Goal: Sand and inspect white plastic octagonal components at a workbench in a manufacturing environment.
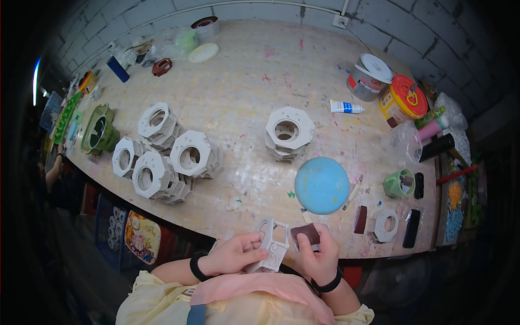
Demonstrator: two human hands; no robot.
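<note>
My left hand [242, 253] is closed round a white cast lantern-like frame [277, 247] with open sides and scrolled relief. Between the thumb and fingers of my right hand [319, 258] is a dark brown piece of sandpaper [306, 236]. It is close beside the frame; whether they touch I cannot tell. Both hands are at the table's near edge. Just beyond them lies a round blue disc [322, 186]. Another brown sandpaper piece [360, 220] rests to the right, next to a white octagonal ring [385, 225].
Stacks of white octagonal pieces [157, 174] stand at left, and one stack [289, 129] at centre. A green basket [100, 130] sits far left. At right are a green cup [398, 183], a black bar [411, 228], a grey can [369, 78], a red-lidded bucket [403, 97] and a tube [346, 106].
</note>
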